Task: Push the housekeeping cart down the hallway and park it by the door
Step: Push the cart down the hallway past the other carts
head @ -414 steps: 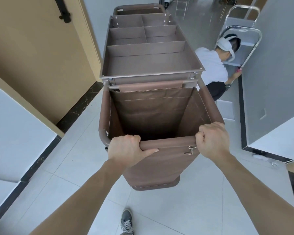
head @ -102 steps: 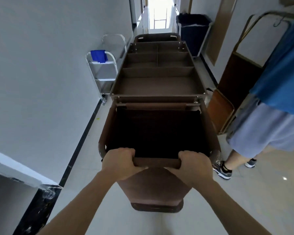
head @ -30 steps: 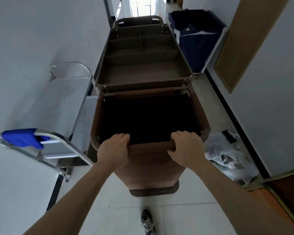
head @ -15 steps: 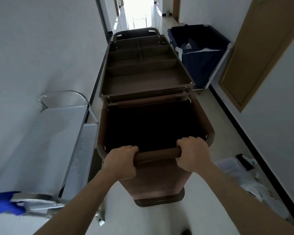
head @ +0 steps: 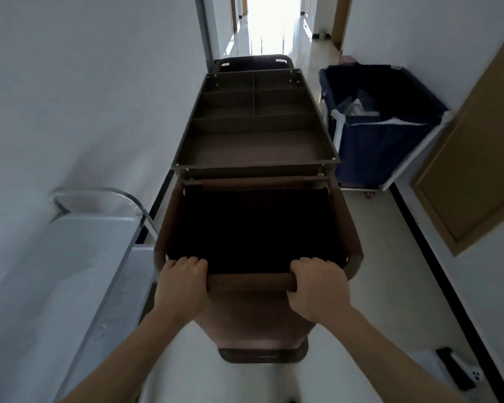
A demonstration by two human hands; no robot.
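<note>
Housekeeping cart (head: pixel 258 146) mid-hallway, between steel trolley (head: pixel 105 242) and blue linen bin (head: pixel 381 135). Left hand (head: pixel 181 286) and right hand (head: pixel 317 285) clench its handle bar (head: pixel 249 282). Push evenly, steer straight through gap.

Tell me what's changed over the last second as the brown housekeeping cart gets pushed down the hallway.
The housekeeping cart has rolled forward, drawing level with the steel trolley on the left and nearing the blue laundry bin on the right. Unchanged: the left hand and right hand grip the push bar; the tray compartments hold nothing.
</note>
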